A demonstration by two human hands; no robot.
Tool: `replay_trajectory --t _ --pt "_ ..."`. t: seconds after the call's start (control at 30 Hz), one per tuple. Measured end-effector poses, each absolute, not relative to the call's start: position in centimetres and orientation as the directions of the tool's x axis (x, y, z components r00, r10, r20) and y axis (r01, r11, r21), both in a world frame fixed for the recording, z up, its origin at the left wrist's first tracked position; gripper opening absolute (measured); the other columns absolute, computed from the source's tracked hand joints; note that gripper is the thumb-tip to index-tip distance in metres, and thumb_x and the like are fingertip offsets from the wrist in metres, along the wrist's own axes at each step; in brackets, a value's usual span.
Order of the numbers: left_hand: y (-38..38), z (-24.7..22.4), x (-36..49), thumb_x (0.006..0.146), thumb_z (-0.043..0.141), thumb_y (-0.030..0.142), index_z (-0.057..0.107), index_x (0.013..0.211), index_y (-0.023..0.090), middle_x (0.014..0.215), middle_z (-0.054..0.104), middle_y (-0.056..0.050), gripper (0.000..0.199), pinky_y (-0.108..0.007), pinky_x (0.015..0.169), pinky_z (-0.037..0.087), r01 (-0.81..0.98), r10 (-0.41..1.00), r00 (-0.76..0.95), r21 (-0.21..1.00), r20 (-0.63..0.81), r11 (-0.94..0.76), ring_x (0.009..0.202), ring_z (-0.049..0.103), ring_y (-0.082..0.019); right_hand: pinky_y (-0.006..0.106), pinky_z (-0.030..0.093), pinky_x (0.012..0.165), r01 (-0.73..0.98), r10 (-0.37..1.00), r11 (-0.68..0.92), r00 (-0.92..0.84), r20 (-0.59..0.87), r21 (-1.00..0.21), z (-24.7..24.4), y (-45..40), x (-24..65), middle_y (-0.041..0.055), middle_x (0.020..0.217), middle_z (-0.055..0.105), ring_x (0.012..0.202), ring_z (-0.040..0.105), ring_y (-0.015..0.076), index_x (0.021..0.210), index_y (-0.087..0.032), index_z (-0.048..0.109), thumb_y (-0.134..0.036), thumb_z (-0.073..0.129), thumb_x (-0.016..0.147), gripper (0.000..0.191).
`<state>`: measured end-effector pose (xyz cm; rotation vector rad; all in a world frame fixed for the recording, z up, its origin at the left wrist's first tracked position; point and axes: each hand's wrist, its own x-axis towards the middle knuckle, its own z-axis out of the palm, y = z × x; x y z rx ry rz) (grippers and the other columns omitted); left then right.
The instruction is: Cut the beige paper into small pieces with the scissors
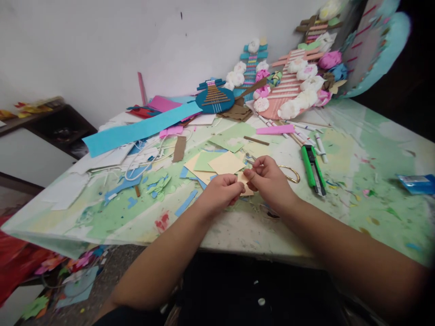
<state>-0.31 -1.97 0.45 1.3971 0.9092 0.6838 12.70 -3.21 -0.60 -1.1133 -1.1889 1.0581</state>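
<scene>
My left hand [222,192] and my right hand [267,181] meet over the table's front middle, fingertips pinched close together. Between them is a small cream paper piece [245,183], partly hidden by the fingers; both hands seem closed on it. Just behind my left hand, cream and green paper squares [226,163] overlap, with blue paper under them. Gold-handled scissors [291,174] lie beside and partly behind my right hand. A green and black cutter [311,170] rests farther right.
Paper-flower-decorated instrument shapes [292,95] lean at the back wall. A long blue strip [146,129], white cords and scraps [159,185] cover the left side. Markers [320,147] lie behind the cutter; a blue packet [417,183] is at the right edge.
</scene>
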Motion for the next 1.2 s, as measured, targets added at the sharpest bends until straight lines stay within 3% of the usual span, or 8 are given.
replay_trajectory --t 0.23,0.5,0.63,0.77,0.87,0.97,1.07,1.2 --pt "-1.5 -0.1 -0.6 0.064 0.048 0.023 0.039 0.049 0.015 0.036 0.034 0.006 0.019 -0.017 0.034 0.017 0.061 0.9 0.427 0.996 -0.087 0.067 0.033 0.027 -0.002 0.023 0.037 0.054 -0.273 0.993 0.044 -0.09 0.071 -0.961 -1.0 -2.5 13.3 -0.0081 0.052 0.047 0.051 0.048 0.0071 0.084 -0.02 0.042 -0.024 0.059 0.06 0.03" --pt "-1.6 0.3 0.0 0.064 0.053 0.03 0.054 0.069 0.013 0.056 0.051 0.001 0.017 -0.022 0.05 0.039 -0.079 0.914 0.401 0.996 0.06 -0.031 0.05 0.047 -0.008 0.021 0.036 0.054 -0.399 0.994 0.112 0.041 0.104 -0.91 -0.3 -2.8 13.5 -0.0085 0.05 0.048 0.05 0.047 0.006 0.072 -0.02 0.044 -0.02 0.06 0.06 0.02" --pt "-1.5 0.1 0.1 0.066 0.05 0.032 0.053 0.064 0.014 0.057 0.052 0.001 0.018 -0.024 0.054 0.041 -0.165 0.951 0.271 0.98 0.151 -0.109 0.053 0.048 -0.008 0.026 0.039 0.066 -0.478 0.996 0.01 -0.075 0.052 -0.879 -0.1 -3.1 13.2 -0.0068 0.056 0.052 0.058 0.052 0.0077 0.073 -0.021 0.046 -0.021 0.06 0.061 0.019" --pt "-1.3 0.0 0.0 0.068 0.048 0.033 0.051 0.056 0.014 0.056 0.05 0.001 0.022 -0.023 0.058 0.039 0.005 0.943 0.219 0.966 0.249 -0.257 0.056 0.047 -0.009 0.03 0.039 0.071 -0.409 0.982 -0.073 -0.186 0.005 -0.91 -0.4 -3.3 12.7 -0.0044 0.064 0.055 0.066 0.054 0.01 0.076 -0.02 0.048 -0.022 0.06 0.06 0.02" --pt "-1.2 0.0 0.0 0.067 0.049 0.032 0.052 0.055 0.014 0.06 0.05 0.0 0.021 -0.023 0.065 0.038 0.115 0.919 0.244 0.932 0.31 -0.345 0.065 0.047 -0.01 0.031 0.04 0.069 -0.227 0.99 -0.032 -0.141 0.0 -0.973 -0.3 -3.3 12.6 -0.0021 0.069 0.055 0.069 0.054 0.0121 0.072 -0.019 0.05 -0.03 0.058 0.061 0.017" --pt "-0.8 -0.2 0.0 0.068 0.046 0.032 0.051 0.059 0.015 0.061 0.05 0.001 0.02 -0.022 0.063 0.039 0.037 0.946 0.192 0.962 0.26 -0.271 0.064 0.048 -0.01 0.034 0.038 0.068 0.28 0.996 0.09 -0.015 0.089 -0.956 0.2 -3.1 13.5 0.0025 0.074 0.057 0.073 0.053 0.0169 0.074 -0.019 0.056 -0.042 0.05 0.065 0.025" --pt "-0.4 -0.6 0.1 0.066 0.047 0.032 0.045 0.059 0.015 0.055 0.048 0.002 0.019 -0.022 0.057 0.04 -0.109 0.986 0.087 0.985 0.143 -0.134 0.055 0.048 -0.008 0.037 0.031 0.079 0.808 0.938 0.142 0.074 0.338 -0.572 0.6 -2.4 15.6 0.009 0.097 0.054 0.095 0.044 0.0242 0.092 -0.018 0.055 -0.045 0.049 0.064 0.039" --pt "-0.2 -0.6 0.1 0.06 0.052 0.029 0.041 0.059 0.016 0.045 0.041 0.006 0.018 -0.02 0.044 0.039 -0.12 0.991 0.132 0.993 0.001 0.015 0.04 0.044 -0.007 0.036 0.036 0.064 0.961 0.971 -0.214 0.228 0.065 -0.178 0.5 -1.3 18.2 0.019 0.093 0.05 0.085 0.048 0.0299 0.091 -0.01 0.055 -0.051 0.052 0.057 0.053"
